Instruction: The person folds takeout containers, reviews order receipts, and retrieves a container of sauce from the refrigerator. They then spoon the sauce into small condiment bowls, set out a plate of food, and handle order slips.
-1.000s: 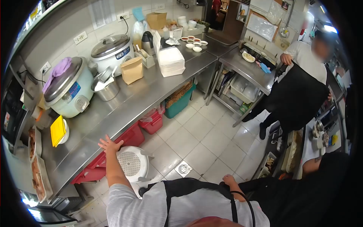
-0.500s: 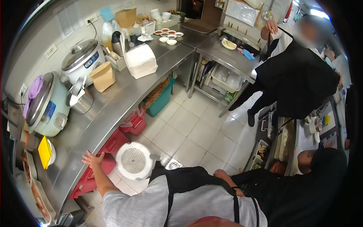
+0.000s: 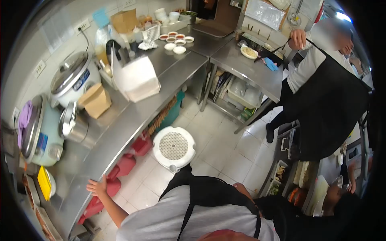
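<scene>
My left hand [image 3: 97, 186] is open, its fingers spread at the front edge of the steel counter [image 3: 105, 141]. It holds nothing. My right hand [image 3: 243, 189] shows only in part beside my black apron [image 3: 223, 190]; its fingers are too hidden to read. A white round plastic stool [image 3: 174, 145] with a perforated seat stands on the floor in front of me, my dark-clothed leg [image 3: 181, 176] close against its near side. Near my left hand on the counter is a bowl with a yellow cloth-like piece [image 3: 44, 182] over it.
Two rice cookers [image 3: 71, 76], a metal pot [image 3: 74, 126], a paper bag [image 3: 95, 100] and stacked white containers [image 3: 138, 80] line the counter. Red bins [image 3: 120, 166] sit below. At right, a person holds up a black apron [image 3: 329, 108]; another person in black [image 3: 341, 213] is close beside me.
The stool has moved forward along the floor, from beside the red bins toward the teal bin. My view has shifted. The standing person's black apron hangs more spread out.
</scene>
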### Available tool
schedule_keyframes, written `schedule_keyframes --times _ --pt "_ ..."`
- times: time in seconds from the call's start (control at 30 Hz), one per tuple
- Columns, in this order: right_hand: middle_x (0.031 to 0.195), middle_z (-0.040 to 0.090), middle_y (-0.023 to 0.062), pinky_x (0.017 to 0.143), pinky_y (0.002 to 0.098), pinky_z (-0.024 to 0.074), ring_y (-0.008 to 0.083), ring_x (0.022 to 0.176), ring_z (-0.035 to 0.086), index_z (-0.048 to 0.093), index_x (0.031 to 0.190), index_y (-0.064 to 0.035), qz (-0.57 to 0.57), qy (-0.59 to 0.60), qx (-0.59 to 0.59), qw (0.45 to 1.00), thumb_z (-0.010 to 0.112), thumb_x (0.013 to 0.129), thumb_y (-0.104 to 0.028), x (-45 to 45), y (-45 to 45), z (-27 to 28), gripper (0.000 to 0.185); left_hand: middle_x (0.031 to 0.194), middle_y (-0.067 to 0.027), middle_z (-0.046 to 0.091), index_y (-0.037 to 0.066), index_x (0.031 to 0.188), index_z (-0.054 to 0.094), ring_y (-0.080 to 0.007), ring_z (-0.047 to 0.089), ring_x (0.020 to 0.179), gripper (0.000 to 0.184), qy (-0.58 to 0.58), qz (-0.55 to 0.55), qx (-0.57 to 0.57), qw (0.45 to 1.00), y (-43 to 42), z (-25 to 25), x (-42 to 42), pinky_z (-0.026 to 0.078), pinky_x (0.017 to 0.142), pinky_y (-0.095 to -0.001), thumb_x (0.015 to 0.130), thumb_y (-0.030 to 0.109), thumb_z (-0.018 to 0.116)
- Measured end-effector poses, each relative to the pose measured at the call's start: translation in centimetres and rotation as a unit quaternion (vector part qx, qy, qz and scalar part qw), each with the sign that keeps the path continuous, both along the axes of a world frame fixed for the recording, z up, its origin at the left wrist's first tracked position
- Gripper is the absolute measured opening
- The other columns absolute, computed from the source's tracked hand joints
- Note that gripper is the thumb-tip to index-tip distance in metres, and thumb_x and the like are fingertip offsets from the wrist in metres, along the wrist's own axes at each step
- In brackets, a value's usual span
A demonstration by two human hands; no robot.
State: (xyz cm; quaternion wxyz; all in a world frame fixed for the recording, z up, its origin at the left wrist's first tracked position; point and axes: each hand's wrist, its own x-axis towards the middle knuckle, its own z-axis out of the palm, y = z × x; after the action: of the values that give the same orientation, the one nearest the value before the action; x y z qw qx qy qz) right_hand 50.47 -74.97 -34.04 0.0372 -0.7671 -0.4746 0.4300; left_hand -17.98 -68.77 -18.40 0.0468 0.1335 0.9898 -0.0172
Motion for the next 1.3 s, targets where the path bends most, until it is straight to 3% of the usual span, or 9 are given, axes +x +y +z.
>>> schedule_keyframes --times 0.27,0.3,0.33,0.43,0.53,0.7,0.8,1.07,1.3 --pt "0.089 0.058 0.0167 0.077 0.0382 0.0421 0.0314 0.087 0.053 0.059 0.087 -0.0038 0.433 -0.179 0.034 0.883 0.046 0.076 -0.032 8.0 18.6 -5.0 0.033 0.131 -0.0232 0.016 0.001 0.128 0.017 -0.0333 0.015 0.123 0.072 -0.092 -0.392 0.449 0.798 24.1 10.5 12.7 0.014 0.099 -0.0373 0.075 0.029 0.055" --pt "0.089 0.058 0.0169 0.077 0.0387 0.0421 0.0315 0.087 0.054 0.059 0.087 -0.0035 0.389 -0.176 0.055 0.903 0.045 0.077 -0.032 8.3 22.3 -5.0 0.034 0.131 -0.0222 0.017 0.0 0.128 0.017 -0.0311 0.017 0.123 0.07 -0.165 -0.37 0.48 0.778 26.6 10.0 13.8 0.014 0.099 -0.0358 0.076 0.028 0.054" --pt "0.087 0.058 0.0169 0.074 0.0384 0.0432 0.0312 0.084 0.055 0.058 0.086 -0.0027 -0.03 -0.045 0.06 0.997 0.05 0.074 -0.031 6.9 25.0 -2.6 0.032 0.131 -0.0212 0.018 -0.001 0.127 0.017 -0.0289 0.019 0.122 0.068 -0.237 -0.347 0.506 0.753 28.6 9.6 14.7 0.015 0.099 -0.0342 0.077 0.027 0.053" --pt "0.067 0.057 0.0107 0.058 0.0297 0.0449 0.0184 0.063 0.057 0.055 0.088 -0.0026 -0.031 -0.016 0.191 0.981 0.058 0.07 -0.022 3.4 33.0 4.1 0.026 0.129 -0.0177 0.025 -0.001 0.127 0.02 -0.025 0.025 0.119 0.063 -0.322 -0.238 0.626 0.669 32.9 9.5 16.5 0.019 0.097 -0.0324 0.079 0.027 0.051" --pt "0.071 0.057 0.0109 0.06 0.0299 0.0447 0.0182 0.066 0.056 0.054 0.092 -0.0031 0.027 0.038 0.154 0.987 0.059 0.07 -0.021 2.2 38.5 7.4 0.029 0.123 -0.0155 0.035 -0.003 0.123 0.028 -0.0218 0.033 0.114 0.057 -0.327 -0.102 0.633 0.694 35.3 8.4 16.0 0.023 0.095 -0.0307 0.081 0.029 0.049" --pt "0.087 0.057 0.0162 0.073 0.034 0.0427 0.0278 0.084 0.055 0.051 0.103 -0.0045 0.227 0.032 0.114 0.967 0.062 0.066 -0.027 1.4 49.3 12.7 0.044 0.062 -0.0036 0.051 -0.005 0.074 0.054 -0.0118 0.043 0.058 0.033 -0.156 -0.07 0.56 0.811 36.2 6.5 15.2 0.037 0.054 -0.0273 0.083 0.026 0.047" --pt "0.109 0.046 0.0175 0.084 0.0368 0.0368 0.0302 0.1 0.046 0.038 0.118 -0.0083 0.42 0.047 0.219 0.879 0.067 0.061 -0.032 -1.0 56.7 16.5 0.068 0.06 -0.0047 0.051 -0.006 0.074 0.054 -0.012 0.043 0.057 0.033 0.013 -0.106 0.626 0.772 37.3 10.0 21.3 0.037 0.053 -0.027 0.083 0.025 0.045" --pt "0.127 0.022 0.0206 0.089 0.0534 0.025 0.0409 0.115 0.025 0.024 0.126 -0.0151 0.648 0.137 0.552 0.507 0.074 0.051 -0.027 -12.1 64.7 31.1 0.091 0.07 -0.0081 0.056 -0.006 0.082 0.055 -0.0139 0.049 0.067 0.031 -0.038 0.009 0.644 0.764 40.1 13.8 31.6 0.039 0.061 -0.0289 0.082 0.023 0.046" --pt "0.128 0.021 0.0197 0.09 0.0549 0.0232 0.0402 0.118 0.02 0.028 0.123 -0.015 0.594 0.142 0.564 0.556 0.072 0.052 -0.027 -14.8 65.5 29.1 0.084 0.071 -0.0116 0.058 -0.006 0.086 0.054 -0.0179 0.053 0.068 0.03 0.019 -0.082 0.65 0.756 40.9 14.1 32.7 0.04 0.061 -0.0303 0.082 0.022 0.044"
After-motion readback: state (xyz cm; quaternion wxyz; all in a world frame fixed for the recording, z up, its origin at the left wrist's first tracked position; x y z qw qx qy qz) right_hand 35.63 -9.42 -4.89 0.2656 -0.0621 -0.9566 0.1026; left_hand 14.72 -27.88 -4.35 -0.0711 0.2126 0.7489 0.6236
